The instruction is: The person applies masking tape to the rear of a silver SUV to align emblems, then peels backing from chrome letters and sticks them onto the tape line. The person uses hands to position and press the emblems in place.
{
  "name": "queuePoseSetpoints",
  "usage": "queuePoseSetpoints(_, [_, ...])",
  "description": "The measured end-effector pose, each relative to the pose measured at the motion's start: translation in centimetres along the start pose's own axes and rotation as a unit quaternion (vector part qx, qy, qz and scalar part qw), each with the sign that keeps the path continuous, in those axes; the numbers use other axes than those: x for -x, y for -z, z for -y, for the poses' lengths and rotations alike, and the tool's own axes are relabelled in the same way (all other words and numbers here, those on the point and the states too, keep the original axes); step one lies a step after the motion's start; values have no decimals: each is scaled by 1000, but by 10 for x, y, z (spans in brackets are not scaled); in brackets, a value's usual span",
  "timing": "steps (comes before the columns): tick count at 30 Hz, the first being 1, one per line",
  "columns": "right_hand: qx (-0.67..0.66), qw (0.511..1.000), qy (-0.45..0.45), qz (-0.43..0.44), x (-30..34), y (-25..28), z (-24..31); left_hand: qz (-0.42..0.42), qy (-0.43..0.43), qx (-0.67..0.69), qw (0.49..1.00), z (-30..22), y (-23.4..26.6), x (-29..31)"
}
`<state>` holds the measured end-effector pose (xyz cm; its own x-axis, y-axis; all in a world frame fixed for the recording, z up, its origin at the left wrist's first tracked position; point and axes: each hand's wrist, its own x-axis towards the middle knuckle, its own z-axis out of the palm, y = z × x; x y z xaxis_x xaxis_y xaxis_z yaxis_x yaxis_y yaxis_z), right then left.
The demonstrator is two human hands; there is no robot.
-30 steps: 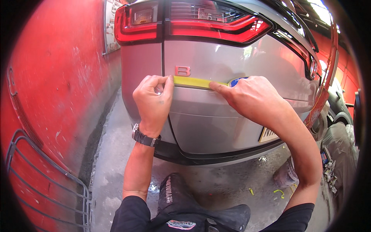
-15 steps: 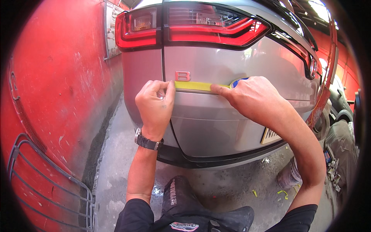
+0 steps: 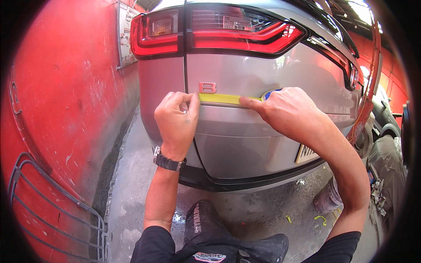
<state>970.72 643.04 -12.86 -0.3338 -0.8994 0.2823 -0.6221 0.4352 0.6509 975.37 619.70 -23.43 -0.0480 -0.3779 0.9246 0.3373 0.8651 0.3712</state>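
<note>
Left hand (image 3: 177,120) still pinches the yellow tape (image 3: 219,99), right hand (image 3: 287,107) still grips its roll (image 3: 270,93), the strip straight beneath the badge (image 3: 208,88) (all slightly lower in view than a second ago)!

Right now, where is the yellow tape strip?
Near the head view's centre, the yellow tape strip stretches between left hand and right hand, just below the letter badge on the car.

Red-walled workshop over a patchy grey floor (image 3: 127,210)
The left red wall (image 3: 61,101) (scuffed pale in places) bears a framed board (image 3: 128,35); a grey tubular rack (image 3: 83,204) stands along it. Bright light shows at the roof (image 3: 362,12), upper right.
</note>
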Motion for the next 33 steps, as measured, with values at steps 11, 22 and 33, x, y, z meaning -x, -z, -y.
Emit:
queuePoseSetpoints(11, [7,1000,-6,-5,3,3,-1,3,2,-12,1000,-2,0,-1])
queuePoseSetpoints(22, [19,1000,-9,-1,6,-1,-1,-2,3,-6,1000,-3,-1,2])
queuePoseSetpoints(33, [13,1000,-5,-8,9,-5,-1,-45,77,-25,996,16,4,6])
